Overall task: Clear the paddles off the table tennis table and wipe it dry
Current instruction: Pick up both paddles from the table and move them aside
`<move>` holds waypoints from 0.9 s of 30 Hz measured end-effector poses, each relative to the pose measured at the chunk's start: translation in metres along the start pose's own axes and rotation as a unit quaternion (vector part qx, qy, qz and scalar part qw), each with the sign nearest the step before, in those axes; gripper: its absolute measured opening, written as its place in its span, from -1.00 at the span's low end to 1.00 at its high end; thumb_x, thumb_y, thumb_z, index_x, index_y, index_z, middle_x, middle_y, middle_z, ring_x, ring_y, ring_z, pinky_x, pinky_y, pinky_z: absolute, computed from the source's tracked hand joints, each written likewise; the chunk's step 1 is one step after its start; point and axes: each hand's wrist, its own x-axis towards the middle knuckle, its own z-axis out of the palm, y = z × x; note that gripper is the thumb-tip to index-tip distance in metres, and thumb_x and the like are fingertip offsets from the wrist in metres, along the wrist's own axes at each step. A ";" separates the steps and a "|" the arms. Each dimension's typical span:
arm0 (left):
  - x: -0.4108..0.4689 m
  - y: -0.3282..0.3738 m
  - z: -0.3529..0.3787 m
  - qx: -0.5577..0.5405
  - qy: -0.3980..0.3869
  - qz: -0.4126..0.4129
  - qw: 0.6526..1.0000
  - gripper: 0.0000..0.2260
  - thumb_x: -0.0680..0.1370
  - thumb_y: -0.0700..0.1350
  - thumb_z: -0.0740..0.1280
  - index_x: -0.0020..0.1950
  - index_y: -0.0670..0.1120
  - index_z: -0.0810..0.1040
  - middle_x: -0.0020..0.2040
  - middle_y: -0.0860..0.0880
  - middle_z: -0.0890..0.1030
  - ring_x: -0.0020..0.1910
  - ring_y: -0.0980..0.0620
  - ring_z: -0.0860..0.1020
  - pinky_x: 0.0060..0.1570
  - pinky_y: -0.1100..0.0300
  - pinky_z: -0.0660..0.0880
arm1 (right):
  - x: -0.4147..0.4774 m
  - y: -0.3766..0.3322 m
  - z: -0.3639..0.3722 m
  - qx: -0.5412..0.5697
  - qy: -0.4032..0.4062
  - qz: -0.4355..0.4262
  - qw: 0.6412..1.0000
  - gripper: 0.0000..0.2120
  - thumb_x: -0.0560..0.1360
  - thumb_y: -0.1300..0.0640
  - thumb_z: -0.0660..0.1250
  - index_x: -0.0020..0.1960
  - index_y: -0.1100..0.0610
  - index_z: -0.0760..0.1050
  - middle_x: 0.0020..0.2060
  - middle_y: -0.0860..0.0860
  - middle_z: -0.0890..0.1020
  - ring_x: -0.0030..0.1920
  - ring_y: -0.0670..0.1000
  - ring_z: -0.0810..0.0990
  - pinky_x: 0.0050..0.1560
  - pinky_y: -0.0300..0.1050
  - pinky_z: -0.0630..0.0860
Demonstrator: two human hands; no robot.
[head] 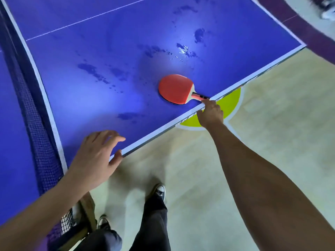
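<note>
Touches the right hand (210,113) to the handle tip of the red paddle (174,88), lying flat on the wet blue bench (90,105) by its near edge; cannot tell whether gripping. Rests the left hand (94,153), fingers spread and empty, on that edge near the net (36,133)

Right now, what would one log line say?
right hand: fingers at paddle handle | left hand: open at table edge | wet patches: unwiped

bright overhead glare whitens the wet table (90,78) just beyond the right hand (211,113); soft shadows pool below the left hand (96,153); edges bow, far corner blurred.
</note>
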 end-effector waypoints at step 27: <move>-0.007 -0.046 -0.009 -0.036 0.070 -0.145 0.986 -0.62 0.51 0.06 0.17 0.17 -0.05 0.63 0.12 -0.03 0.60 -0.01 -0.18 0.56 0.05 -0.08 0.47 | -0.049 -0.058 0.037 0.066 0.013 -0.123 0.990 -0.67 0.65 0.08 0.29 0.30 0.26 0.40 0.15 0.24 0.52 0.16 0.31 0.51 0.22 0.19 0.41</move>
